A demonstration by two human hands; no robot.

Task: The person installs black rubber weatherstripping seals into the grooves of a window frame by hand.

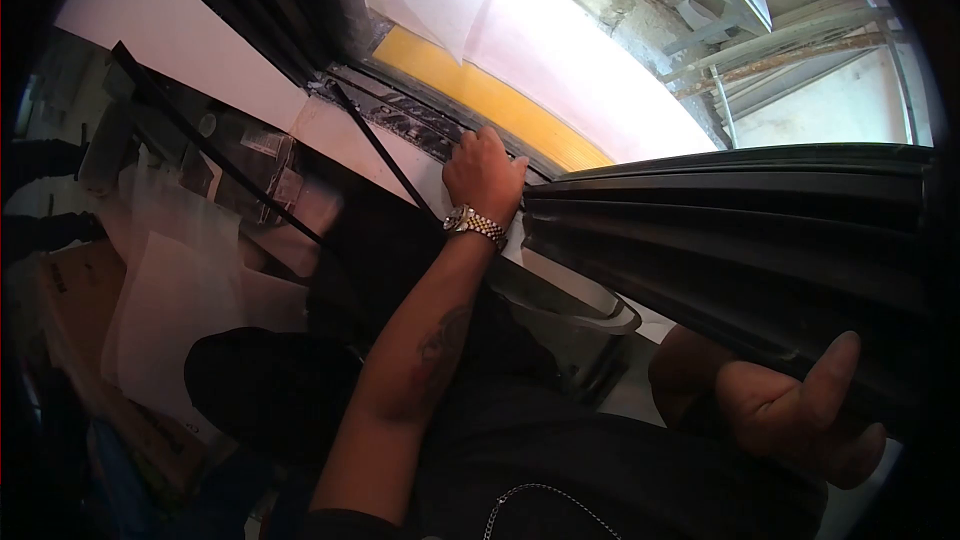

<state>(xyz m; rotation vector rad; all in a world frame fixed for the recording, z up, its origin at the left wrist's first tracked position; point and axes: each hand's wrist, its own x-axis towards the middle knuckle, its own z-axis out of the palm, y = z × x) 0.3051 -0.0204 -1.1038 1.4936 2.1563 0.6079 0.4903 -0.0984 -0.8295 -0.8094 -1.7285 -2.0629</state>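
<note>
My left hand (485, 172), with a metal watch (475, 224) on its wrist, rests with bent fingers on the dark window track (415, 125) beside a yellow band (490, 100). A thin black strip (385, 155) runs along the sill up to that wrist; whether the fingers grip it is hidden. At the lower right, my right hand (800, 410) holds the edge of a big black ribbed window frame (740, 230), thumb up and fingers behind it.
A second black strip (215, 155) slants across the white sill (200, 50). White sheets (175, 290) and a cardboard box (80, 285) lie at the left. Outside, rusty rails and a roof (780, 50) lie far below. My dark-clothed legs fill the bottom.
</note>
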